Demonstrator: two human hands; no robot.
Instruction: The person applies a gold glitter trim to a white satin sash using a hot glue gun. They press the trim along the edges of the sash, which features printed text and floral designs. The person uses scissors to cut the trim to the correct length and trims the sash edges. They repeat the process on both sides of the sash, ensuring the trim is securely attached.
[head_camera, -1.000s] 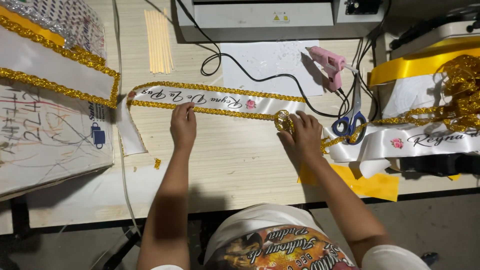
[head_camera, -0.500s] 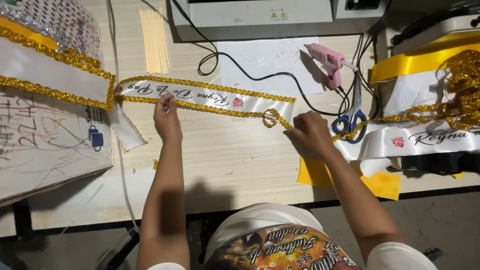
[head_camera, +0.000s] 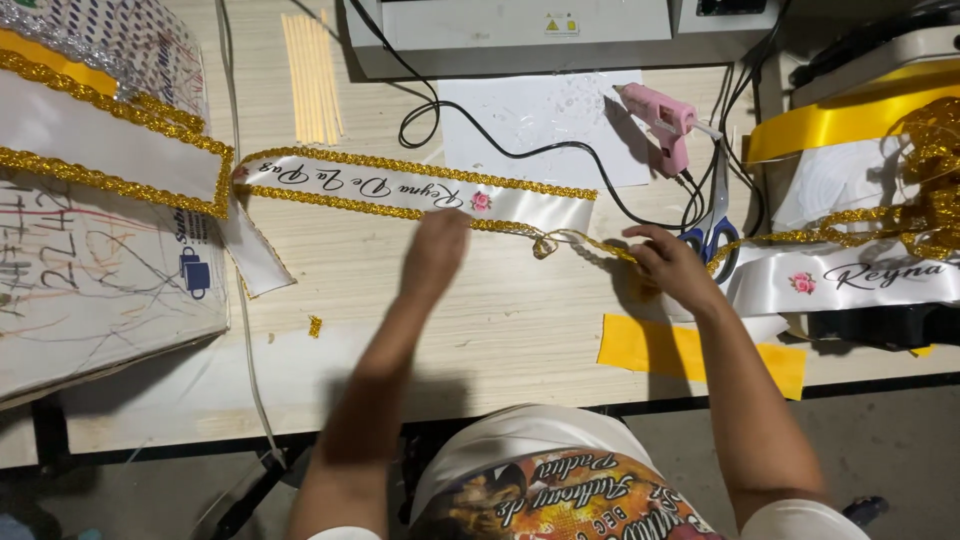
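1. The white sash (head_camera: 400, 187) lies flat along the wooden worktable (head_camera: 480, 330), above both our hands; it is a long satin band, smooth and slightly glossy, with script lettering, a small pink flower print and bumpy gold edging on both long sides.
2. The gold braid trim (head_camera: 590, 245) runs loose off the sash's right end toward our right hand (head_camera: 672, 265). We judge it best to keep it taut and in line with the sash edge, so that it sits straight with no kinks.
3. Our right hand rests on the trim near the blue-handled scissors (head_camera: 712, 238), fingers curled down over it; we cannot tell whether they truly pinch it.
4. Our left hand (head_camera: 438, 245) hovers just below the sash's lower edge, blurred, fingers loosely together and apparently holding nothing. Pressing flat there should keep the slippery satin from creeping.
5. The pink glue gun (head_camera: 660, 115) lies on a white sheet near the trim; we should mind its hot tip.
6. A small twisted loop (head_camera: 545, 243) in the braid sits at the sash's end; smoothing it out matters.
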